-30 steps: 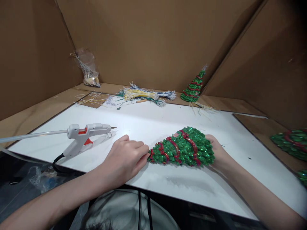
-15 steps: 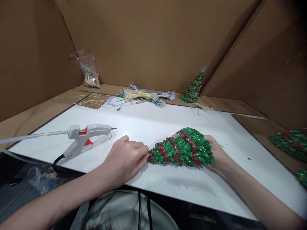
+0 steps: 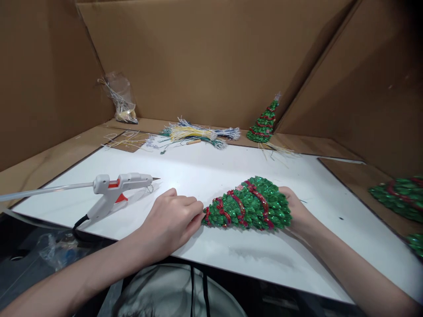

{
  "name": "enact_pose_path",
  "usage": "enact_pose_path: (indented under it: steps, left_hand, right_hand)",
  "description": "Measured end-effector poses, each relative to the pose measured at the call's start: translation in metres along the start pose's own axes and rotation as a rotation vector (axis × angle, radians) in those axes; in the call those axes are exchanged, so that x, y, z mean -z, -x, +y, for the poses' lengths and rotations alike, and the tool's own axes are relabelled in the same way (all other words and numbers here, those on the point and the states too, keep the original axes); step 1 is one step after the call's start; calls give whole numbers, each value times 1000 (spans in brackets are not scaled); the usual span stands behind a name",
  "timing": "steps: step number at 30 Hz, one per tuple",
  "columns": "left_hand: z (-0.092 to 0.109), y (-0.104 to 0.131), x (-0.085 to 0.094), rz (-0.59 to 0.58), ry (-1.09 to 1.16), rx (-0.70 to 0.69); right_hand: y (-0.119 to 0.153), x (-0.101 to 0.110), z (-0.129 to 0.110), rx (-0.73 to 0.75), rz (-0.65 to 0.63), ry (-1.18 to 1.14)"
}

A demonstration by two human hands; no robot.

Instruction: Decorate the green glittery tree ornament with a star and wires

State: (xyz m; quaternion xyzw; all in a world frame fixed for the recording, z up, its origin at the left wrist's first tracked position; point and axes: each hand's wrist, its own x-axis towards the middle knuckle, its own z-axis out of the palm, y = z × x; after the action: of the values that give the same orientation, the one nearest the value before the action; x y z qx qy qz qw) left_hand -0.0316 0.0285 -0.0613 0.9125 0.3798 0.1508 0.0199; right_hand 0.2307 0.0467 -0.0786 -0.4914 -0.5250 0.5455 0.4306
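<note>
A small green Christmas tree (image 3: 247, 204) with glittery tips and red garland bands lies sideways in my hands, just above the white board, its tip to the left and its base to the right. My left hand (image 3: 178, 218) is closed around the tip, and its fingers cover the very top. At the base is my right hand (image 3: 292, 204), whose fingers are mostly hidden behind and under the tree as it supports that end. A white glue gun (image 3: 115, 189) with a red trigger stands left of my left hand, its nozzle toward the right.
Bundles of coloured wires (image 3: 201, 133) lie at the back of the white board (image 3: 205, 165). Another decorated tree (image 3: 264, 125) stands back right, near loose wires. More trees (image 3: 399, 198) sit at the right edge. A plastic bag (image 3: 122, 99) leans back left. Cardboard walls surround the board.
Almost nothing differs. The view has shifted very slightly, and both hands keep the same hold on the tree.
</note>
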Motion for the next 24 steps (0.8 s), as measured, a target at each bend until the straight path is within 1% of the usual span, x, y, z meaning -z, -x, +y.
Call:
enact_pose_path:
  steps: [4, 10, 24]
  left_hand:
    - [1, 0, 0, 6, 1, 2]
    - [0, 1, 0, -5, 0, 9]
    - [1, 0, 2, -4, 0, 8]
  right_hand:
    - [0, 0, 0, -21, -3, 18]
    - [0, 1, 2, 9, 8, 38]
    - [-1, -1, -2, 21, 7, 50]
